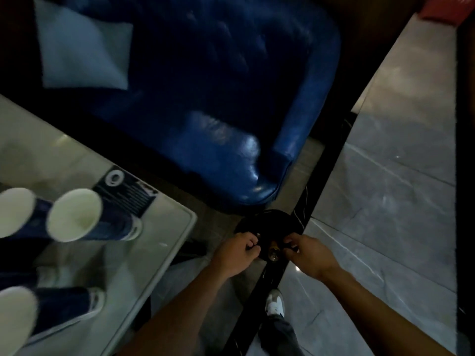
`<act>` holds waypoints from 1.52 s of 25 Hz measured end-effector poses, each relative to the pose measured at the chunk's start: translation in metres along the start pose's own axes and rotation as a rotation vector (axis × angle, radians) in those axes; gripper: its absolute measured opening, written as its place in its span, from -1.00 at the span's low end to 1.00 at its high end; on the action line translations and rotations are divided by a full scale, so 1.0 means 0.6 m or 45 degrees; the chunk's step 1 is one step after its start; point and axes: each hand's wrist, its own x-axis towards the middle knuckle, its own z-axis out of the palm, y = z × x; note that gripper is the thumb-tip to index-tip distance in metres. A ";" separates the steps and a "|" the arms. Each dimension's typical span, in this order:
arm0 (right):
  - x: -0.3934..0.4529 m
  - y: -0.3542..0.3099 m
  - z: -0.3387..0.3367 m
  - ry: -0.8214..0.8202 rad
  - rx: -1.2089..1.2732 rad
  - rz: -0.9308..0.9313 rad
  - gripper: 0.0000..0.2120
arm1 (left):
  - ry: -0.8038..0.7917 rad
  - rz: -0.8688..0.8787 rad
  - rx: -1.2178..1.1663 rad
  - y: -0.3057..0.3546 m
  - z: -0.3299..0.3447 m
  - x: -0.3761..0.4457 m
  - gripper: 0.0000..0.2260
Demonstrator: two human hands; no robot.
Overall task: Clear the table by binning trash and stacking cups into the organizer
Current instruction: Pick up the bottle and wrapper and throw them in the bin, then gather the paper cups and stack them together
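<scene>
Both hands down at a black bin on the floor, lower centre of frame; cups on the table at left.

Left hand (237,253) and right hand (305,253) are each clenched on dark material at the near rim of the black bin (267,222), probably a liner, too dark to confirm. A small brass-coloured round object (273,254) sits between the hands. Three paper cups, white inside and dark blue outside, stand on the glass-topped table (154,242): one at far left edge (15,211), one beside it (74,214), one lower left (15,319). Print on the cups is blurred, unreadable. A black card (126,194) with a white ring logo lies on the table; its text is illegible. Blue leather sofa (205,98) fills the upper frame, with a pale cushion (82,50) at upper left. White shoe (275,303) at the bottom.
</scene>
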 end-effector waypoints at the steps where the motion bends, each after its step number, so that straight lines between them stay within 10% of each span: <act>1: -0.033 -0.019 -0.016 0.021 -0.023 -0.034 -0.67 | 0.027 0.019 -0.040 0.011 -0.018 -0.038 -0.71; 10: -0.250 -0.171 -0.084 0.185 -0.202 -0.396 -0.63 | 0.406 0.092 -0.336 0.026 -0.114 -0.326 -0.79; 22: -0.353 -0.360 0.073 -0.147 -0.540 -0.914 -0.63 | 0.892 -0.104 -0.351 -0.168 -0.085 -0.689 -0.78; 38: -0.404 -0.589 0.315 -0.455 -0.895 -1.291 -0.64 | 0.730 -0.568 0.004 -0.402 -0.062 -0.944 -0.66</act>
